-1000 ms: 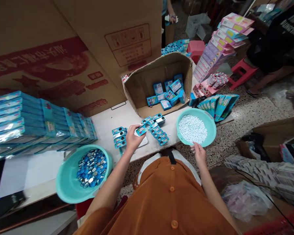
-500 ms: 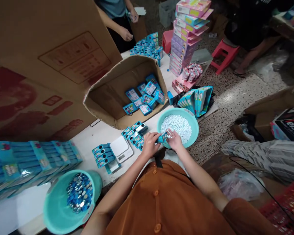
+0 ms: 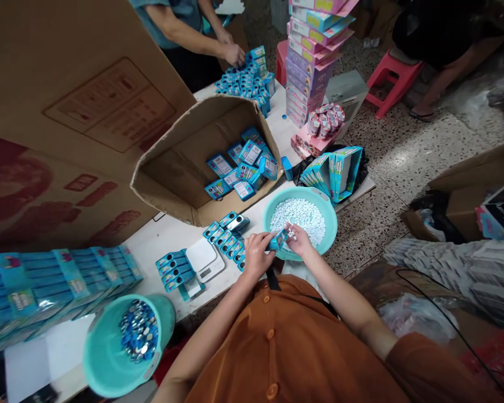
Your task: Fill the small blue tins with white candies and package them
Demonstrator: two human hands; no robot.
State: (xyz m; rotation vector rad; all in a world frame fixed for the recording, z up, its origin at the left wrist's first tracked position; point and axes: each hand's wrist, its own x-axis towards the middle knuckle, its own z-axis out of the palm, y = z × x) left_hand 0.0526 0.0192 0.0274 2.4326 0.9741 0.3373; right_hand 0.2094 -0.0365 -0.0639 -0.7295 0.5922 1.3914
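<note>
The left hand (image 3: 257,258) has its fingers clamped around a small blue tin (image 3: 278,240), one end facing the right hand (image 3: 301,242). The right fingers are half curled near that end, white tablets (image 3: 293,233) at their tips; whether they pinch any, I cannot tell. Under and beyond these fingers is a green basin (image 3: 331,224) of tablets. On the surface (image 3: 145,252), just left of the left fingers, are more tins (image 3: 225,240), then a scale (image 3: 200,256); farther left, a tub (image 3: 97,358) of discs (image 3: 139,333). Beyond the fingers lies an open carton (image 3: 163,173).
</note>
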